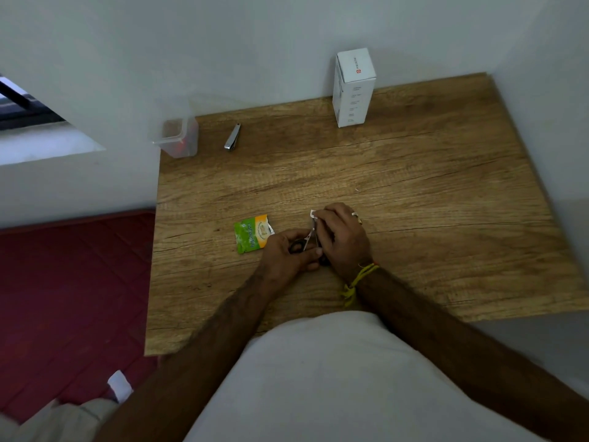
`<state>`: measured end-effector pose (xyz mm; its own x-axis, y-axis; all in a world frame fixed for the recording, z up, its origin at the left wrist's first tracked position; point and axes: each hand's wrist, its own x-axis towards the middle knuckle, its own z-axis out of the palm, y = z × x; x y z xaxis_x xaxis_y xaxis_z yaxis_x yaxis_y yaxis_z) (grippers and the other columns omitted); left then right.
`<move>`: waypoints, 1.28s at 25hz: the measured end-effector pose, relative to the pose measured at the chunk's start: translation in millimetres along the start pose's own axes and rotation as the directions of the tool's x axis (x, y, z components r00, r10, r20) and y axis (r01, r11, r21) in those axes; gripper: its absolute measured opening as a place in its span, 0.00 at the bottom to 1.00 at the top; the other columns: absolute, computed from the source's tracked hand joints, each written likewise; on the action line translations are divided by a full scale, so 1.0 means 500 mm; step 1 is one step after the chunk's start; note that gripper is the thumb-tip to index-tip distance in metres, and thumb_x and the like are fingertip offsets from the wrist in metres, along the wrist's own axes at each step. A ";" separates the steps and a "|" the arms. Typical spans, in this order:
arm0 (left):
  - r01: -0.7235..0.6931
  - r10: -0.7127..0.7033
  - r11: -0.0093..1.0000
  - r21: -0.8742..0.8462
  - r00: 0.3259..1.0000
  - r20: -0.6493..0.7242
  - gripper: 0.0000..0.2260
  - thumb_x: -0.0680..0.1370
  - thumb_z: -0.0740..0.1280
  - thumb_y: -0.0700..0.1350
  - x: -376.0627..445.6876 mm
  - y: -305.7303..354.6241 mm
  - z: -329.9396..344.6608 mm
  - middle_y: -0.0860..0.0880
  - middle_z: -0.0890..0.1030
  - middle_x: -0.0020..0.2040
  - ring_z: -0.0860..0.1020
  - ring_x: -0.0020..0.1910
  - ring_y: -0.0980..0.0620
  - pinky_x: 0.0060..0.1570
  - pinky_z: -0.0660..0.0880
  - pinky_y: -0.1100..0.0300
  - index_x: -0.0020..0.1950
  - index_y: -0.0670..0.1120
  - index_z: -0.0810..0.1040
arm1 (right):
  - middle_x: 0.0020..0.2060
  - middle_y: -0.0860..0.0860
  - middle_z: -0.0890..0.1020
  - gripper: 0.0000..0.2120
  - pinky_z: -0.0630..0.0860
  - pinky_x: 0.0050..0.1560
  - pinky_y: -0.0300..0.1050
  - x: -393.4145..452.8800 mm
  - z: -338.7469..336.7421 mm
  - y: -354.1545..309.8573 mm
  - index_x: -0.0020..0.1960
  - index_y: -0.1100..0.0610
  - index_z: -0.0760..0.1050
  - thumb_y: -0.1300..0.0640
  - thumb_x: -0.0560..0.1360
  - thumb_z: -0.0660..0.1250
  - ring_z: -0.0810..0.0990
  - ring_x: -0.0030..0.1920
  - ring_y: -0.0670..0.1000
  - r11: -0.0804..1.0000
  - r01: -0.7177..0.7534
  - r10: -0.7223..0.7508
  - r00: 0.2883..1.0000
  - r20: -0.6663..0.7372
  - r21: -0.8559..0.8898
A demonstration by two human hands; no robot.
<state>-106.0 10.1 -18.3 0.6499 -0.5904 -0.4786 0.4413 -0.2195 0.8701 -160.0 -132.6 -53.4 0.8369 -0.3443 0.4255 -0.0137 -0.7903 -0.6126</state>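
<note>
Head view: small scissors (308,239) are held at the black loops by the left hand (287,255), fingers curled, just right of the green sachet (253,233) on the bench (414,186). A white scrap (313,214) is pinched in the curled fingers of the right hand (342,237) at the blade tips. The sachet's right edge looks already cut open, and snipping of the scrap is judged underway. Well behind the sachet, a clear tub (178,138) is seen holding brownish matter. The white box (352,87) stands closed, its contents hidden.
</note>
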 end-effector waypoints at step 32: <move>-0.005 0.005 1.000 0.004 1.000 0.000 0.16 0.73 0.74 0.32 0.003 -0.002 -0.002 0.44 0.85 0.49 0.85 0.46 0.46 0.42 0.84 0.56 0.59 0.42 0.81 | 0.48 0.56 0.79 0.11 0.75 0.48 0.52 -0.001 -0.005 0.006 0.55 0.61 0.81 0.59 0.79 0.62 0.76 0.50 0.56 0.997 0.067 -0.065 0.997 0.045 -0.042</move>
<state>-104.9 9.9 -20.0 0.6521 -0.5915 -0.4741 0.4357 -0.2194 0.8729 -161.9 -136.1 -53.9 0.8596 -0.2690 0.4344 0.0194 -0.8324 -0.5538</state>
